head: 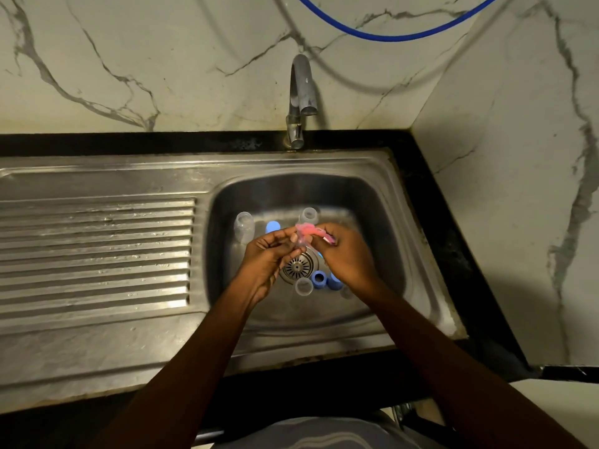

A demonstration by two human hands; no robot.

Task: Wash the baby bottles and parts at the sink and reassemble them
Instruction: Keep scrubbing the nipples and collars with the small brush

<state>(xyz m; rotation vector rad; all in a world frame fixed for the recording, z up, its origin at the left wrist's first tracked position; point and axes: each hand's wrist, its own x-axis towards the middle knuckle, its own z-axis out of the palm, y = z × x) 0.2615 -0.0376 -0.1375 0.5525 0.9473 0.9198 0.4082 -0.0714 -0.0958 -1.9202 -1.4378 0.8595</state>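
Two hands meet above the drain strainer (296, 266), left hand (268, 256) pinching a small clear part (300, 244), right hand (347, 258) gripping a pink scrubber (306, 230); we judge hard rubbing could knock the part loose.

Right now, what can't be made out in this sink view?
Head view, pink item: blurred, and its far end is hidden inside the right hand.
Head view, whatever the left hand pinches, if anything: blurred, with fingers curled over it.
Head view, blue parts by the drain: partly behind the right hand.
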